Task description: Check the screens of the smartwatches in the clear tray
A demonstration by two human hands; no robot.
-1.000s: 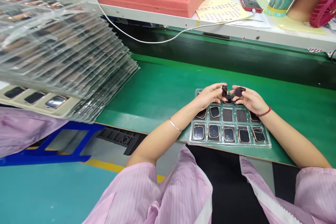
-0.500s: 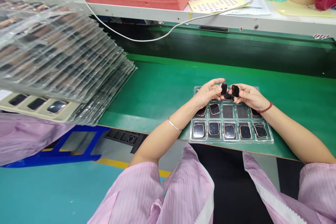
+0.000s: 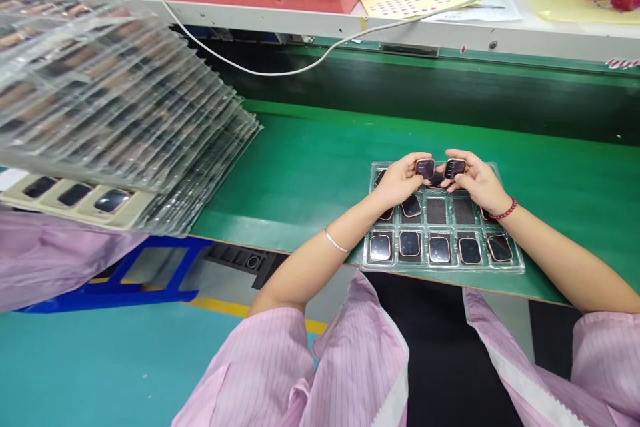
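A green surface stretched across the scene, with a stack of plastic trays towering toward its left side. A clear tray lay along the front edge, five watches filling its near row. Over the tray's far edge, the left hand grasped one watch between thumb and fingers, while the right hand gripped a second watch likewise; both dark faces were turned toward the wearer, side by side, slightly apart.
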